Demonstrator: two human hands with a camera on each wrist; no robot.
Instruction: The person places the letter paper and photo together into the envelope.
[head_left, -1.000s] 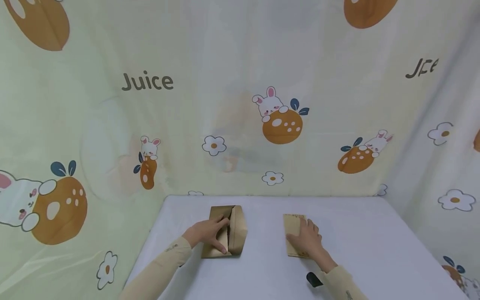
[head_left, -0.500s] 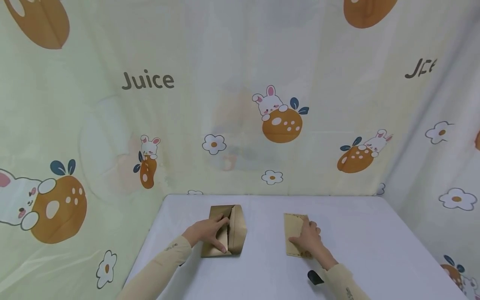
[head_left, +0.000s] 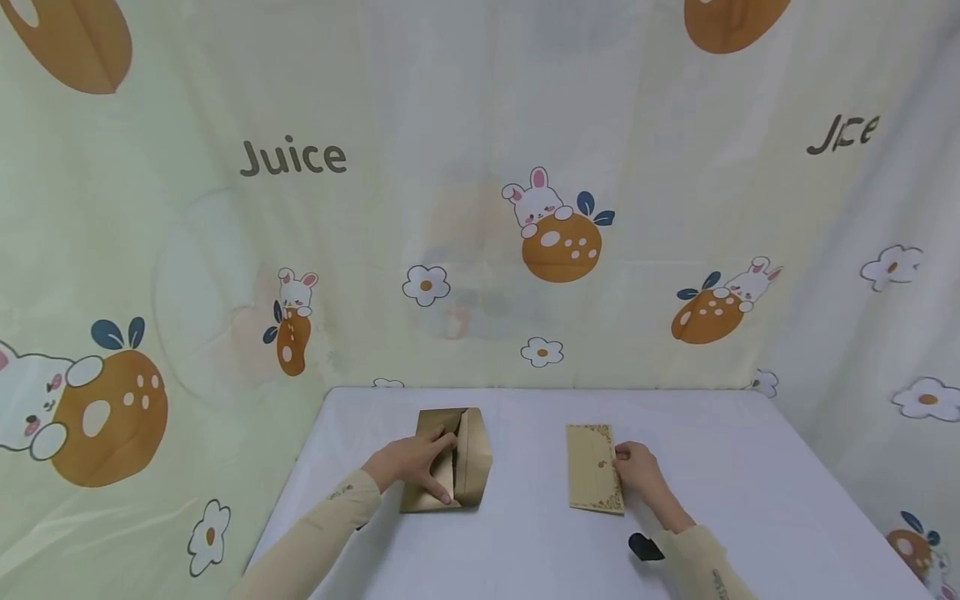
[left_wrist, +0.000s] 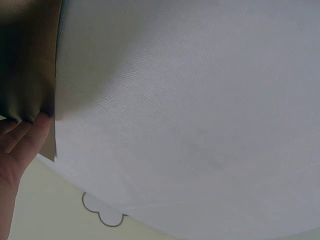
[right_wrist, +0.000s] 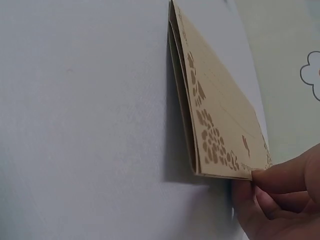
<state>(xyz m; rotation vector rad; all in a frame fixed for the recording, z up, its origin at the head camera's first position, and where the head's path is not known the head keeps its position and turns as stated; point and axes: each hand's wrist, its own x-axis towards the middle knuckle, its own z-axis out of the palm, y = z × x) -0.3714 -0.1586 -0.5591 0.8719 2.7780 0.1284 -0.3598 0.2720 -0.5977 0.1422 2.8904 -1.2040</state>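
My left hand [head_left: 416, 462] rests across a gold-brown envelope [head_left: 475, 454], its thumb and fingers spread at the envelope's gaping mouth. Seen from the left wrist, the fingers [left_wrist: 31, 142] touch the edge of the envelope [left_wrist: 32, 60]; whatever lies under them is hidden. To the right, my right hand [head_left: 643, 477] pinches the right edge of a folded tan card [head_left: 591, 467] with brown floral corners. In the right wrist view, the thumb lies on top of the card [right_wrist: 225, 115] and a finger below its edge. That card is tilted, with its folded layers slightly apart.
Both things are on a white-covered table [head_left: 525, 542]. Behind it hangs a curtain [head_left: 465, 125] printed with rabbits, oranges and flowers. A small black piece [head_left: 645, 547] sits at the right sleeve's cuff.
My right hand has slid from over the card's face to its right edge, uncovering the floral print, and now pinches that edge. The left hand and envelope have stayed put.
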